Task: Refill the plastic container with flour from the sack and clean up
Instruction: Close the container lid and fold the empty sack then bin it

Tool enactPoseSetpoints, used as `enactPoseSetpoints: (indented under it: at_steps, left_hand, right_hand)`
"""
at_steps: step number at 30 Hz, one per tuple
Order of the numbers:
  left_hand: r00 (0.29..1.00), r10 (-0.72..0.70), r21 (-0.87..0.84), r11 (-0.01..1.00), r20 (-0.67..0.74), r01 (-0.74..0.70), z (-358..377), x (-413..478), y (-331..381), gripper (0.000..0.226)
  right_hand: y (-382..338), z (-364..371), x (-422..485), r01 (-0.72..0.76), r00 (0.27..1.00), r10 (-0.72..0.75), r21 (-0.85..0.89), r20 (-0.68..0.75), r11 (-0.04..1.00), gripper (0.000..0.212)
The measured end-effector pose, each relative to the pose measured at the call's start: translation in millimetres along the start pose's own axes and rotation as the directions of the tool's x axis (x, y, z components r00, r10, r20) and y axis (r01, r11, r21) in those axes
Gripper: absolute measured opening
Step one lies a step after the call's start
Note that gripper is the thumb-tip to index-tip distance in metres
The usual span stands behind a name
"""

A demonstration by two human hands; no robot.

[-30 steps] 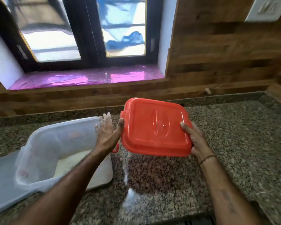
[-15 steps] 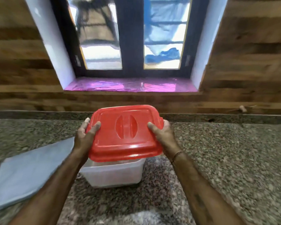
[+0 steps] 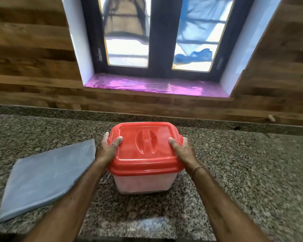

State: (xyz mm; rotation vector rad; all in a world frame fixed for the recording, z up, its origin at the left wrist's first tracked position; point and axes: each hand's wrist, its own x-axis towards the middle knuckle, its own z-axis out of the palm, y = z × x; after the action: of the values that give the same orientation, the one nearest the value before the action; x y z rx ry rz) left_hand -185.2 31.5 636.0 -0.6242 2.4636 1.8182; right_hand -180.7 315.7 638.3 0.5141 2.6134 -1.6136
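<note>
A translucent white plastic container (image 3: pixel 143 183) stands upright on the granite counter (image 3: pixel 243 172), and a red lid (image 3: pixel 145 147) sits flat on top of it. My left hand (image 3: pixel 108 148) grips the lid's left edge, thumb on top. My right hand (image 3: pixel 184 149) grips the right edge the same way. A flat, folded grey plastic sack (image 3: pixel 45 179) lies on the counter to the left of the container. The flour inside is hidden by the lid.
A wooden wall and a dark-framed window with a pink-lined sill (image 3: pixel 156 86) rise behind the counter. The counter's front edge runs along the bottom of the view.
The red lid went from being held beside the open container to resting level on its rim. Both hands came down with it, still on its two sides.
</note>
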Motion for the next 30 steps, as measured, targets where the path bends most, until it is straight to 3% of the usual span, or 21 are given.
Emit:
enactPoseSetpoints:
  at_steps: [3,5,9,10,13,14,16,18,20,22,25,30]
  left_hand:
    - [0.999,-0.035,-0.037,0.999,0.039,0.037,0.5,5.3,-3.4,0.089]
    - [0.995,-0.070,-0.082,0.994,0.072,0.075,-1.2,9.6,-5.4,0.099]
    - [0.981,-0.155,-0.162,0.972,0.114,0.172,-6.4,11.3,-9.3,0.146]
    - [0.980,-0.176,-0.151,0.970,0.092,0.188,-6.4,4.7,-5.2,0.144]
    - [0.986,-0.148,-0.053,0.988,-0.073,0.144,-3.8,-2.3,-2.6,0.097]
    - [0.987,-0.125,-0.032,0.992,-0.102,0.122,-3.4,-4.7,-1.1,0.091]
    - [0.988,-0.061,0.003,0.998,-0.141,0.062,-4.1,-3.9,-2.8,0.097]
    - [0.980,0.003,0.080,0.997,-0.201,0.013,-5.5,-3.4,-4.4,0.100]
    - [0.982,0.000,0.064,0.998,-0.191,0.013,-6.5,-11.4,1.7,0.089]
    - [0.983,0.001,0.080,0.997,-0.184,0.013,-5.9,-15.4,4.3,0.080]
    - [0.980,0.041,0.097,0.995,-0.197,-0.022,-6.2,-14.6,4.0,0.076]
    - [0.970,0.110,0.158,0.984,-0.216,-0.077,-7.9,-16.8,3.8,0.068]
  right_hand:
    - [2.0,1.6,6.3,-0.040,0.999,0.039,-0.062,-0.010,0.997,0.096]
    - [-1.8,1.3,3.7,-0.062,0.998,0.062,-0.027,0.031,0.998,0.084]
    - [-2.5,2.1,-3.1,-0.099,0.995,0.097,0.077,0.033,0.992,0.077]
    - [0.6,2.7,-1.8,-0.102,0.995,0.100,0.080,0.018,0.992,0.081]
    - [6.6,4.8,1.7,-0.131,0.991,0.130,0.106,0.015,0.986,0.099]
    - [7.0,6.5,2.5,-0.150,0.989,0.151,0.097,-0.007,0.984,0.105]
    - [4.3,9.7,1.0,-0.151,0.981,0.147,-0.023,-0.123,0.988,0.101]
    - [0.8,12.5,-2.7,-0.101,0.956,0.050,-0.164,-0.290,0.981,0.088]
    - [-2.2,15.5,-6.0,-0.054,0.929,-0.004,-0.145,-0.371,0.988,0.096]
    - [-3.5,15.9,-7.2,-0.033,0.932,-0.016,-0.129,-0.363,0.991,0.093]
    - [-6.8,12.6,-10.8,-0.026,0.947,-0.034,-0.182,-0.319,0.983,0.072]
    - [-10.8,11.0,-14.5,-0.039,0.938,-0.055,-0.260,-0.342,0.965,0.064]
